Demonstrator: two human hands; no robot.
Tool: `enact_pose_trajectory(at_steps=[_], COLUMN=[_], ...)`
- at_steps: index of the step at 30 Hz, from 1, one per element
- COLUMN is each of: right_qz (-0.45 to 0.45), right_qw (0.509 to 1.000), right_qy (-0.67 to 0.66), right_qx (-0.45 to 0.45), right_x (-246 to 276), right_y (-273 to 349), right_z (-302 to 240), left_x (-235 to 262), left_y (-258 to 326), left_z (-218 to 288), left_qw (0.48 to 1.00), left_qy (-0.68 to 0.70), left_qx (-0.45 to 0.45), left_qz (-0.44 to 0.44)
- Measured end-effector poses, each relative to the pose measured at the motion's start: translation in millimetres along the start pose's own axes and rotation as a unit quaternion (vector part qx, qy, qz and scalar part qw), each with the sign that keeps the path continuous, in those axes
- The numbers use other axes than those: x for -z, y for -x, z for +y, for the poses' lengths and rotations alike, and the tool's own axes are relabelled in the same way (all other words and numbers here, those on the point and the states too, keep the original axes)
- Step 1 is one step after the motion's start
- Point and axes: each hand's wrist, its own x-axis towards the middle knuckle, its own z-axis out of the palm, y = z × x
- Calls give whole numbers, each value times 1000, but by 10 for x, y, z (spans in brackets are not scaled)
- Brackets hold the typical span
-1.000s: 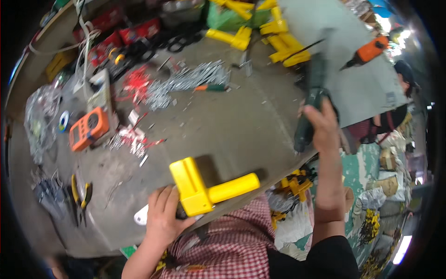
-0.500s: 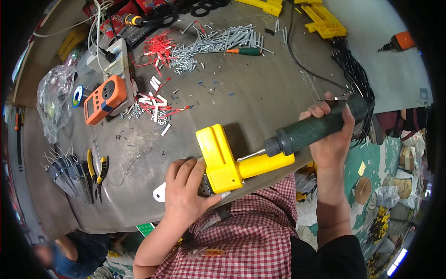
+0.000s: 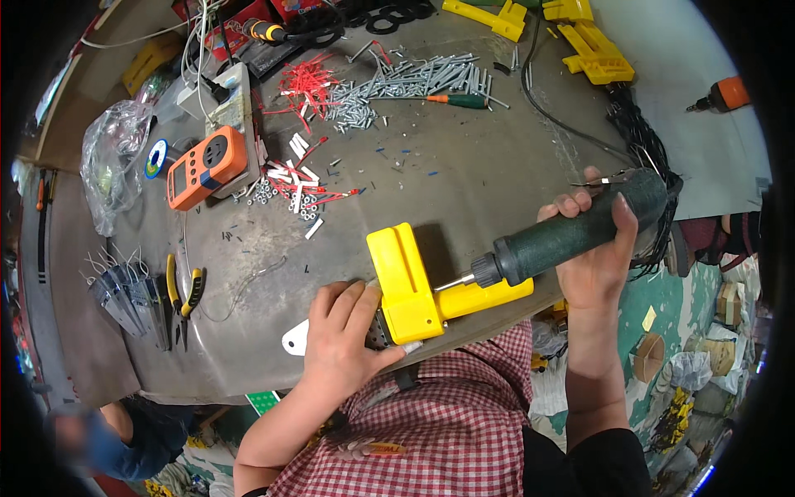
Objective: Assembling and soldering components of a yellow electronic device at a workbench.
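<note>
My left hand (image 3: 339, 335) grips the near end of a yellow L-shaped plastic part (image 3: 414, 286) that lies at the front edge of the grey workbench (image 3: 431, 182). My right hand (image 3: 598, 248) is wrapped around the handle of a dark green electric screwdriver (image 3: 571, 232). The tool is held almost level, and its metal bit points left and touches the yellow part's arm. A black cable runs from the tool's rear toward the back of the bench.
An orange multimeter (image 3: 207, 166), scattered screws (image 3: 414, 83), red and white sleeves (image 3: 306, 83), a power strip (image 3: 228, 103) and pliers (image 3: 184, 290) lie on the bench. More yellow parts (image 3: 580, 45) sit at the back right. An orange drill (image 3: 719, 95) rests far right. Another person (image 3: 108, 431) is at lower left.
My right hand brought the green screwdriver down from the back right and laid its bit against the yellow part. My left hand kept hold of that part at the bench's front edge.
</note>
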Motion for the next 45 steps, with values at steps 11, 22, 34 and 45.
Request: enact_pose_trajectory(at_steps=[11, 22, 34, 45], right_qz=[-3, 18, -2, -23], right_qw=[998, 998, 998, 997], right_qy=[-67, -52, -63, -69], right_qx=[-8, 14, 4, -2], right_x=[69, 152, 131, 196], right_y=[-49, 5, -29, -19], right_z=[134, 119, 124, 157], left_x=[35, 314, 439, 87], left_y=[-6, -615, -516, 124], left_z=[7, -915, -948, -212], left_qw=[999, 989, 976, 944], left_qy=[8, -59, -209, 266], left_qx=[26, 92, -50, 173], left_qz=[-30, 104, 38, 96])
